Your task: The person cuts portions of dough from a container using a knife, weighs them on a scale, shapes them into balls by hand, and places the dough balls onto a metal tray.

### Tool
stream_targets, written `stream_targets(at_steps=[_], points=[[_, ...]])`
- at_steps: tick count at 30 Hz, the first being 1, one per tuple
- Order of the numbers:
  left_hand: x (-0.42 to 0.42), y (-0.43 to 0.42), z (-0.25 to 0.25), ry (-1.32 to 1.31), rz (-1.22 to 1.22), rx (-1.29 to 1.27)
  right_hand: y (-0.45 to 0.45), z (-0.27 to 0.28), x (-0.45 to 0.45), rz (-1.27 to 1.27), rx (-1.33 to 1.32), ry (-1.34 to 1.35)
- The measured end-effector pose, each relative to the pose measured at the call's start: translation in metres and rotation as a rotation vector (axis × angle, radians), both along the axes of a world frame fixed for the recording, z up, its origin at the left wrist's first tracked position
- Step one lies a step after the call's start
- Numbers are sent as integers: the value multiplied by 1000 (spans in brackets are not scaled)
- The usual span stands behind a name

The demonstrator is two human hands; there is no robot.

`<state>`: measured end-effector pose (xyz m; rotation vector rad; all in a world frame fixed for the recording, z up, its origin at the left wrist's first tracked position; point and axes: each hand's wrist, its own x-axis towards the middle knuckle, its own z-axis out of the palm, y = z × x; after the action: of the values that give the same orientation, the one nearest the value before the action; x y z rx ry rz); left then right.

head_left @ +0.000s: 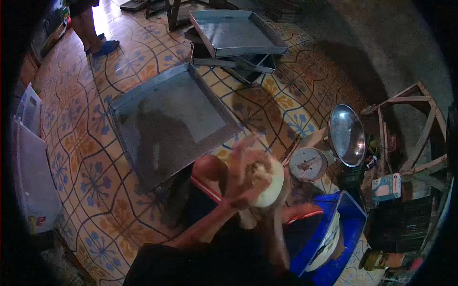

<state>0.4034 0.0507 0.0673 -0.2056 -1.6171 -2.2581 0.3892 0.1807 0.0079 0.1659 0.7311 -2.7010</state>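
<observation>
A pale, round, bowl-like thing (274,189) is held up in front of my knees, with crumpled whitish stuff (260,174) at its near-left side; I cannot make out what it is. My left hand (237,175) reaches over it from the left, its fingers smeared by motion and partly spread. From below and the right, my right hand (273,163) is around the pale thing, and much of that hand is hidden behind it. Close to my right side, a blue plastic crate (352,209) contains a whitish, round-edged item (325,245).
A large metal tray (191,112) lies on the patterned tile floor ahead; another tray (234,31) rests on a low stand. To the right are a dial scale (307,164), a shiny metal pan (344,136), a small box (386,187) and a wooden frame (422,133). A person's feet (102,46) stand at upper left.
</observation>
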Motion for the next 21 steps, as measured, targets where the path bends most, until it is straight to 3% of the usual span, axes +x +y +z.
stream_targets(at_steps=[2,3,4,5,7,8,9,11,12,14,16,18,19,21], points=[[0,-40,2,170,336,-410,-19,40,-31,34,254,14],[-2,-51,3,202,433,-144,-31,48,-50,-45,364,79],[-4,-61,3,231,521,125,-37,28,-76,-187,924,458],[-2,-83,-3,195,622,68,-53,55,-86,-130,1032,507],[0,-111,-21,167,685,-12,-82,18,-123,-185,1102,946],[6,-115,-36,-32,729,4,-91,-17,-149,-81,1600,1200],[15,-115,-49,-238,774,18,-101,-43,-147,-100,1601,1168],[32,-113,-69,-221,761,-150,-119,-75,-132,-158,2044,1169],[35,-111,-75,-201,777,-285,-112,-72,-123,-172,2052,1148],[42,-101,-80,-182,641,-148,-86,-42,-82,-139,1370,825],[36,-79,-74,-167,482,-13,-53,61,-22,346,695,144],[14,-16,-59,56,253,82,-29,3,5,321,600,447],[17,17,-56,46,158,104,-16,-11,21,236,638,411],[52,88,-54,-94,-101,168,7,7,43,-150,1103,788]])
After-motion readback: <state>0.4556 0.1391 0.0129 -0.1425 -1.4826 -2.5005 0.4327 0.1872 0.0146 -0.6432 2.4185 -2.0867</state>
